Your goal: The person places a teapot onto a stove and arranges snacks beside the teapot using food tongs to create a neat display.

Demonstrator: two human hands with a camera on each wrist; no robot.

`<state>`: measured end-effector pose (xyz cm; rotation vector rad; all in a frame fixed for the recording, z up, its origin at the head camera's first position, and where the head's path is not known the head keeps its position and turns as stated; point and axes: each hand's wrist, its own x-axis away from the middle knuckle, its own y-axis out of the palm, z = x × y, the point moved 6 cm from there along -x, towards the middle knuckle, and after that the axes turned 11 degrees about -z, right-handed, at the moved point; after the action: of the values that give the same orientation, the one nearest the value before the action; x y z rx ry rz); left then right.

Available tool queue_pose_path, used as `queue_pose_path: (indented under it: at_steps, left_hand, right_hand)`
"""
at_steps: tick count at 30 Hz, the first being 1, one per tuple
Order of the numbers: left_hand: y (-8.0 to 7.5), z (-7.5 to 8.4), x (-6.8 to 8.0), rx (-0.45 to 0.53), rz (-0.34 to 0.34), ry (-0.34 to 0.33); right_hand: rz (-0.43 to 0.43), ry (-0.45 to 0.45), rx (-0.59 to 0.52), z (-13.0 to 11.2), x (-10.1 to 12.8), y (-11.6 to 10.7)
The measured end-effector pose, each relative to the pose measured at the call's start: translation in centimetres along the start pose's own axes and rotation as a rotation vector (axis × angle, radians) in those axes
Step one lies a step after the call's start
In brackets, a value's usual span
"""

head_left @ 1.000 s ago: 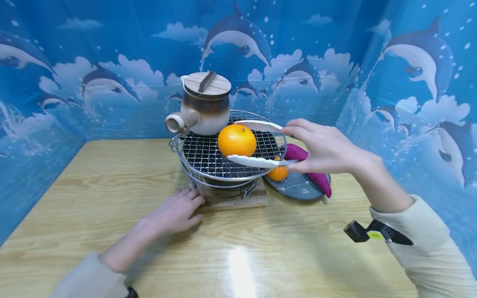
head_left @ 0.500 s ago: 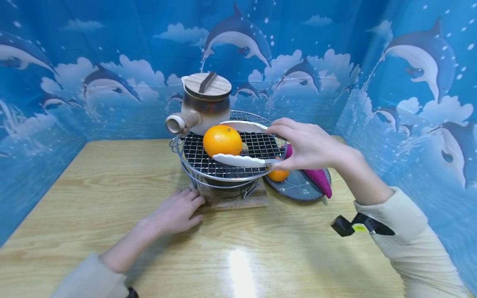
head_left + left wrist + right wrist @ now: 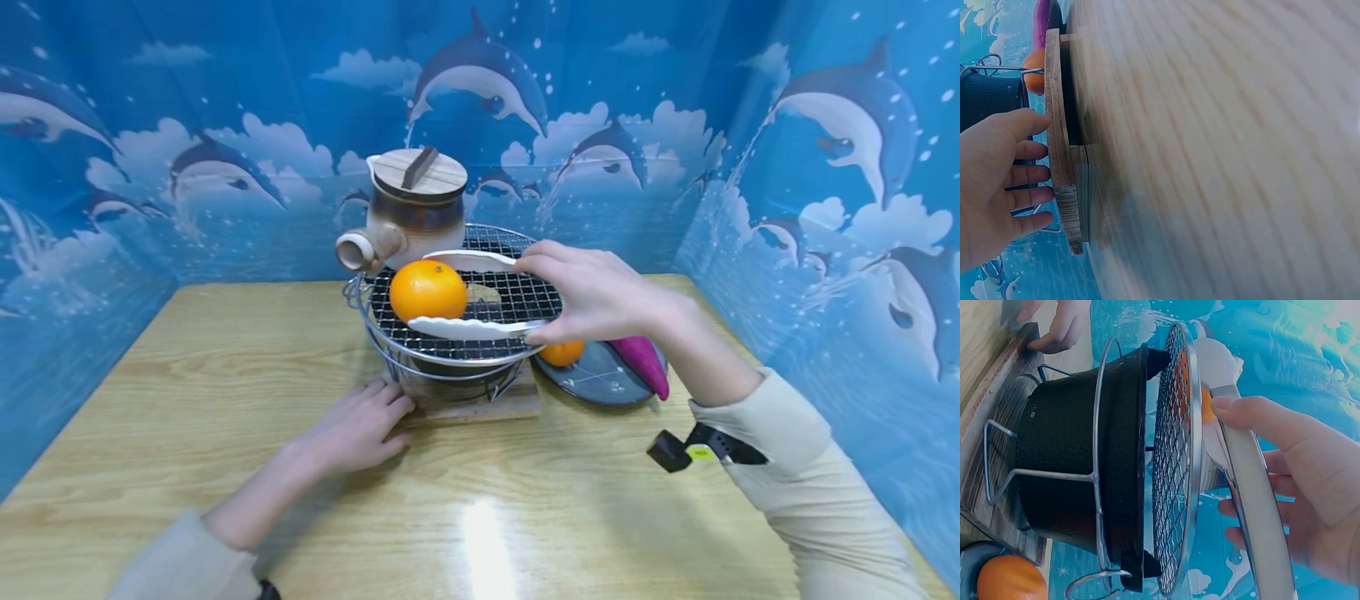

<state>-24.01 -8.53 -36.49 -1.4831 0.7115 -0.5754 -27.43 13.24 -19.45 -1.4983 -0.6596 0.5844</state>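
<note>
— What has been changed over the last second?

— The orange (image 3: 427, 289) has been carried leftward across the grill mesh (image 3: 495, 333). A second ago it was held over the middle of the mesh, towards its right; now it is seen over the left front part, just in front of the teapot (image 3: 411, 212). It remains clamped between the two white blades of the tongs (image 3: 468, 327), which are squeezed by the right hand (image 3: 592, 292), thumb under and fingers over the handles.

— Has the orange been set down?

— That cannot be told with certainty. In the head view it seems to be at or just above the wire; in the right wrist view only a sliver of orange is seen behind the mesh. The tongs are not yet opened, so the fruit is judged not to be released.

— And the left hand?

— No change is noted. The left hand (image 3: 356, 427) is laid flat on the bench (image 3: 225, 375), fingers straight, fingertips pressed against the edge of the wooden board (image 3: 1060, 156) under the stove (image 3: 1079, 456). Nothing is gripped by it.

— What else is seen?

— A second, smaller orange (image 3: 562, 353) and a purple sweet potato (image 3: 641, 362) are left on the dark plate (image 3: 600, 379) to the right.

— What does this mean for the work?

— The placing of the orange on the grill is judged to be near its end.
</note>
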Motion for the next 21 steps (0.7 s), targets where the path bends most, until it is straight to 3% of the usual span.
queue_pose_path:
  at_steps: [21]
  left_hand:
    - [0.1, 0.0, 0.0, -0.006, 0.019, 0.008]
  right_hand:
    - [-0.031, -0.015, -0.023, -0.6, -1.6, 0.4]
